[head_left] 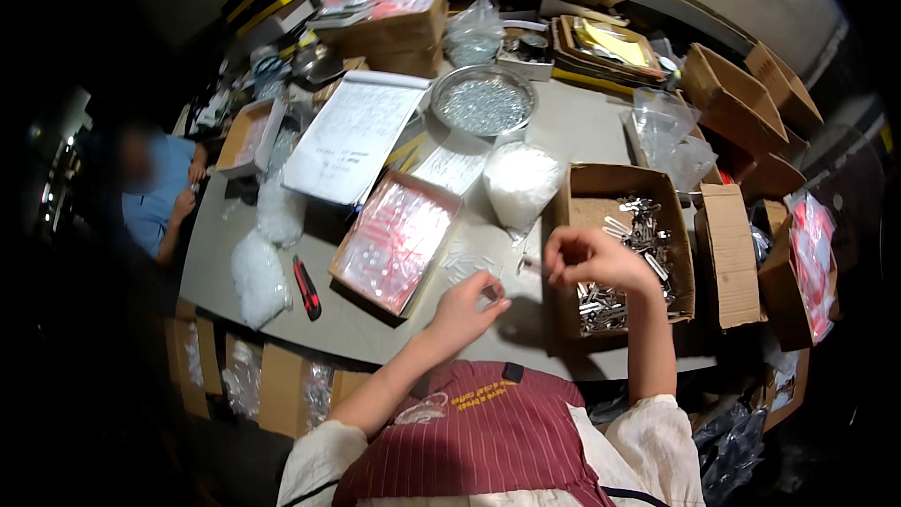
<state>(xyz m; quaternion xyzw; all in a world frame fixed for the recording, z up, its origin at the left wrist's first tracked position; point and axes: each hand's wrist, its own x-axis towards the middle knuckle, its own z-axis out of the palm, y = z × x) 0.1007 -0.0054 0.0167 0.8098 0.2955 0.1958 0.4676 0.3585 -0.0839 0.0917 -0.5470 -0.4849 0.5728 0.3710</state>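
My left hand [469,305] is held low over the near middle of the table, fingers curled and thumb close to the index finger; whatever lies between them is too small to make out. Several small clear plastic pieces [465,265] are scattered on the tabletop just beyond it. Over the left wall of an open cardboard box [690,272] hovers my right hand [599,261], its fingertips closed together. A small shiny metal piece [529,266] shows by those fingertips; I cannot tell whether it is gripped. Slim shiny metal pieces [601,305] lie heaped inside the box.
A carton of clear, red-marked packets [389,242] stands left of centre, beside a red-and-black utility knife [306,287]. Beyond are a bag of white pieces [521,190], a clipboard [355,136] and a metal bowl [482,101]. Cartons [732,244] crowd the right; another person [160,188] sits left.
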